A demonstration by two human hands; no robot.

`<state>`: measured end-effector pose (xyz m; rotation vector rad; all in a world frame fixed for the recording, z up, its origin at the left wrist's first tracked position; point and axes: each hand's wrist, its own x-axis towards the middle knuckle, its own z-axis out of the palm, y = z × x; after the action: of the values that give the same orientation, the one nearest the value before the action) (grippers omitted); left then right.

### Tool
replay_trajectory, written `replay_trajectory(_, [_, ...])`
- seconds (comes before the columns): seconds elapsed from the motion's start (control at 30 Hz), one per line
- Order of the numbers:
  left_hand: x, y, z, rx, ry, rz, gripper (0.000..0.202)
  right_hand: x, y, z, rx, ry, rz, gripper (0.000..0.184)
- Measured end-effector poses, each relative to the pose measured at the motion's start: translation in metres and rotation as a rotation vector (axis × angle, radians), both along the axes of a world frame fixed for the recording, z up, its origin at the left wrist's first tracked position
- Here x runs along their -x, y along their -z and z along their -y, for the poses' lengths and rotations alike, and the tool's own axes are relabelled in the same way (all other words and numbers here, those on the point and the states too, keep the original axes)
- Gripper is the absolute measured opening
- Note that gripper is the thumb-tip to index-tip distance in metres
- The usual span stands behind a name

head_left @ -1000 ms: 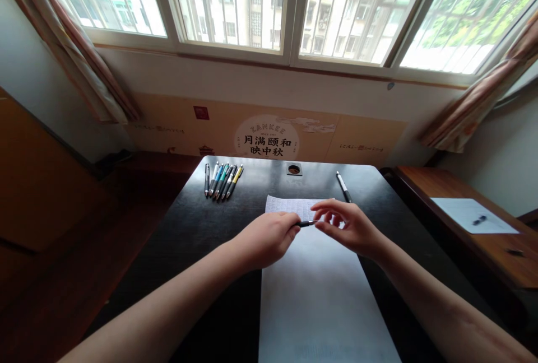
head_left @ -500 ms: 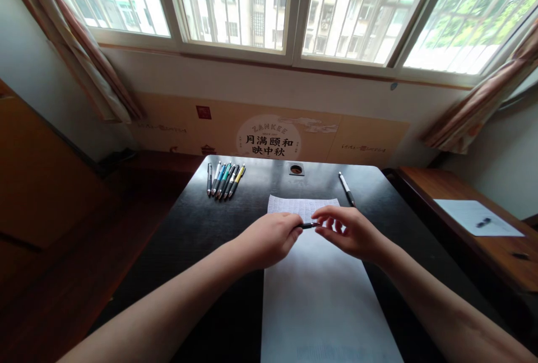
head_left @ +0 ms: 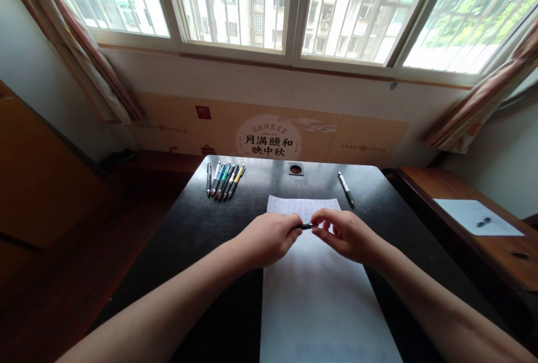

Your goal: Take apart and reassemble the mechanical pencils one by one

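Above a long white sheet of paper (head_left: 319, 307), my left hand (head_left: 269, 240) is closed around a dark pen (head_left: 306, 226), its metal tip end pointing right. Most of the barrel is hidden inside the left fist. From the other side, my right hand (head_left: 347, 234) pinches the tip end between thumb and forefinger, its other fingers curled. Small print covers the far end of the paper. Beyond the right hand, a white pen with a black grip (head_left: 346, 188) lies on the black table (head_left: 185, 240).
Several pens (head_left: 225, 181) lie side by side at the table's far left. A square cable hole (head_left: 296, 168) is set in the far edge. On the right, a wooden surface (head_left: 437, 184) bears a white sheet (head_left: 474, 214) with small dark items.
My right thumb and forefinger have closed onto the pen's tip end, where they were slightly apart before. The left hand has hardly moved.
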<state>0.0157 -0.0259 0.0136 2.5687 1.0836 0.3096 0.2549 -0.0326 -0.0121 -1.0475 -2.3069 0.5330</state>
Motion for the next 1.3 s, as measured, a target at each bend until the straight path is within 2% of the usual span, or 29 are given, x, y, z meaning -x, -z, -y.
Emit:
replay_trajectory(0.17, [0.000, 0.001, -0.001, -0.006, 0.026, 0.024, 0.019, 0.007, 0.000, 0.005, 0.044, 0.017, 0.055, 0.008])
replay_trajectory(0.3, [0.001, 0.004, -0.002, -0.041, 0.031, 0.060, 0.017, 0.013, -0.001, 0.006, 0.119, 0.021, 0.071, 0.030])
replay_trajectory(0.4, [0.001, 0.006, -0.001, -0.055, 0.011, 0.085, 0.023, 0.013, 0.001, 0.004, 0.140, 0.038, 0.038, 0.042])
replay_trajectory(0.67, [0.004, 0.003, -0.007, 0.021, -0.086, 0.005, 0.034, -0.001, 0.001, -0.006, -0.046, 0.152, -0.062, 0.037])
replay_trajectory(0.8, [0.005, 0.004, -0.010, -0.025, -0.081, 0.081, 0.022, -0.001, 0.000, -0.006, 0.027, 0.146, -0.159, 0.040])
replay_trajectory(1.03, [0.009, 0.007, -0.009, -0.174, -0.135, 0.219, 0.017, 0.003, 0.005, -0.006, 0.168, 0.155, -0.258, 0.044])
replay_trajectory(1.17, [0.009, 0.009, -0.011, -0.172, -0.152, 0.253, 0.017, 0.001, 0.008, -0.008, 0.165, 0.152, -0.260, 0.044])
replay_trajectory(1.3, [0.010, 0.013, -0.012, -0.226, -0.108, 0.325, 0.015, 0.000, 0.011, -0.010, 0.185, 0.111, -0.261, 0.045])
